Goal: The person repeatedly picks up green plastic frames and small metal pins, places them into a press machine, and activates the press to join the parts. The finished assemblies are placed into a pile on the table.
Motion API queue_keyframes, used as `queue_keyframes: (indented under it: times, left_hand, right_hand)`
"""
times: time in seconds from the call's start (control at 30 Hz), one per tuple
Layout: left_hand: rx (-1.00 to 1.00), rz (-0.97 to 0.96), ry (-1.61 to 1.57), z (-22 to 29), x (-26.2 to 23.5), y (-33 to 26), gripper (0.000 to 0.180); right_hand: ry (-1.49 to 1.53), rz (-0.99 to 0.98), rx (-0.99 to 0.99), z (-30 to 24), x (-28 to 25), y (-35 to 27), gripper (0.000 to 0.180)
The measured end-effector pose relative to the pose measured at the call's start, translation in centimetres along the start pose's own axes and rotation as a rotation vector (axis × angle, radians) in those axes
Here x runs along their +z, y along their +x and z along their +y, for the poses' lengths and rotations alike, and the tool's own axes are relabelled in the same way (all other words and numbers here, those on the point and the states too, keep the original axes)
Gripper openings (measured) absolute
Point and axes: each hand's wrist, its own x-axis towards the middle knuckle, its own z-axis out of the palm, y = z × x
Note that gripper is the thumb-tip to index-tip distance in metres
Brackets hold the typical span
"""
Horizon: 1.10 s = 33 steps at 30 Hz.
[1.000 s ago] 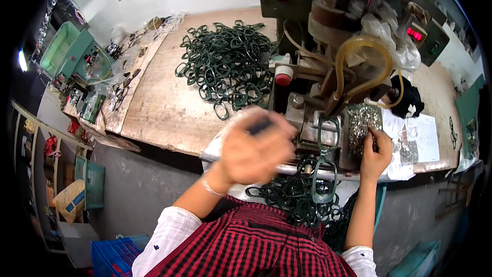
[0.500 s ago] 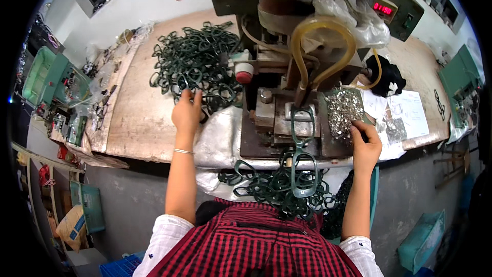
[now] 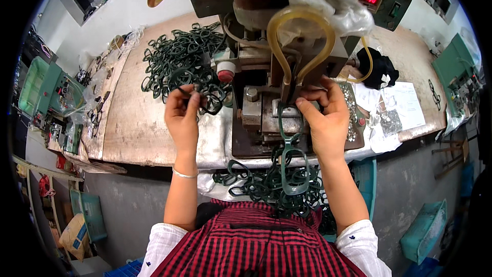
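Observation:
My left hand [image 3: 182,118] pinches a dark green eyeglass frame [image 3: 214,109] at the near edge of a large pile of eyeglass frames [image 3: 174,54]. Another green eyeglass frame [image 3: 288,146] hangs lengthwise at the front of a bench press [image 3: 251,107], its far end at the metal block under the press head. Beside that end is my right hand [image 3: 328,118], thumb and fingers bent toward the block. Whatever its fingertips hold is too small to make out. Small shiny metal parts [image 3: 351,105] lie on a tray, partly covered by this hand.
A looped yellow hose [image 3: 302,15] hangs before the press. Left of it sits a red button [image 3: 225,74]. More eyeglass frames [image 3: 251,187] are heaped below the table edge by my apron. Papers [image 3: 405,105] and a black cloth [image 3: 376,69] lie to the right.
My right hand has moved left from the metal parts to the press block. My left hand has drawn nearer, now with an eyeglass frame from the pile. The view has shifted slightly.

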Motion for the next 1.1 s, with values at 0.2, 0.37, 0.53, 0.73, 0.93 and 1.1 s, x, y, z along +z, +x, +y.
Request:
queue_keyframes:
  times: [0.2,0.37,0.53,0.73,0.93,1.1]
  left_hand:
    - [0.632,0.018,-0.113,9.6,2.4,-0.9,0.018]
    - [0.823,-0.361,-0.037,11.4,2.8,-3.4,0.027]
    - [1.105,-0.709,0.295,8.5,7.5,-3.6,0.02]
    - [1.189,-0.755,0.365,6.4,8.4,-3.3,0.017]
    - [1.172,-0.737,0.321,5.8,8.1,-3.3,0.02]
    - [0.96,-0.695,0.412,5.9,6.9,-6.0,0.024]
  right_hand:
    - [0.15,-0.014,0.146,-2.0,1.2,-0.1,0.057]
    - [0.025,-0.136,0.029,-3.4,0.9,-1.7,0.056]
    - [-0.853,-0.069,-0.255,0.8,-5.6,0.8,0.028]
    - [-1.248,0.112,-0.246,5.8,-10.5,-0.1,0.017]
    - [-1.202,0.127,-0.401,6.8,-11.3,-0.1,0.009]
    - [-0.973,0.153,-0.344,6.3,-10.3,0.4,0.012]
